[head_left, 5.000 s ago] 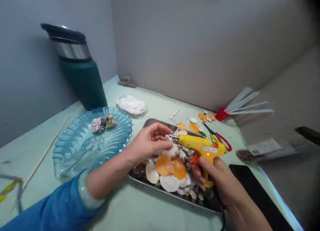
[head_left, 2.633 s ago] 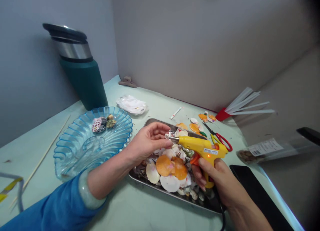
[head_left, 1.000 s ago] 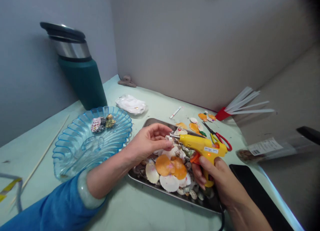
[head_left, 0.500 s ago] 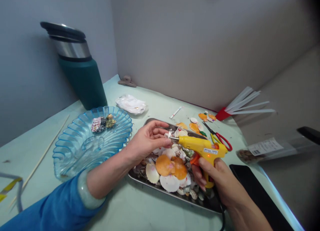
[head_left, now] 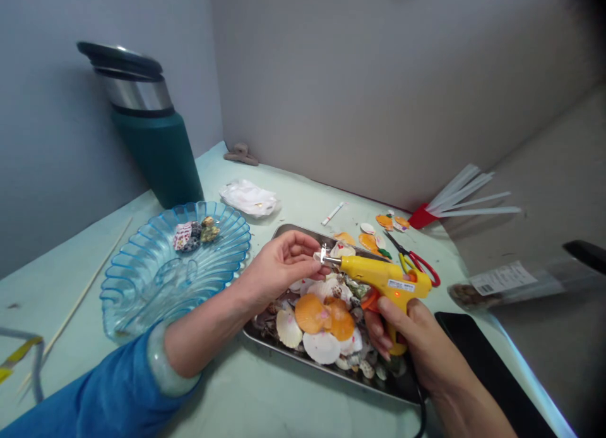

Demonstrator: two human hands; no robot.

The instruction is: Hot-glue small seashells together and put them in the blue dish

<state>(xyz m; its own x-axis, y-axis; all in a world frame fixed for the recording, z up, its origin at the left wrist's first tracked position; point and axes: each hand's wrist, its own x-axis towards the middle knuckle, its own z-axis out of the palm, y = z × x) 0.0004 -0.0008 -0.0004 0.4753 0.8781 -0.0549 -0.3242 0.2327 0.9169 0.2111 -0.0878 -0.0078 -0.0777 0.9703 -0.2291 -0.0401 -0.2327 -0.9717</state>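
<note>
My right hand (head_left: 416, 346) grips the handle of a yellow glue gun (head_left: 386, 279), a finger on its orange trigger. The metal nozzle points left at a small pale piece (head_left: 320, 257) pinched in the fingertips of my left hand (head_left: 279, 267); I cannot make out what the piece is. Both hands hover over a steel tray (head_left: 284, 232) heaped with white, orange and speckled seashells (head_left: 322, 315). A blue sleeve covers my left forearm.
A blue glass shell-shaped dish (head_left: 156, 274) with a few small shells sits at left, a green thermos (head_left: 146, 129) behind it. Red-handled scissors (head_left: 416, 261), loose shells, glue sticks (head_left: 466, 195), a white wad (head_left: 249, 198), a wooden skewer (head_left: 80, 296) and a black phone (head_left: 483, 362) lie around.
My left fingertips and the glue gun's nozzle have shifted slightly up; the pinched piece stays at the nozzle tip. Everything else holds still.
</note>
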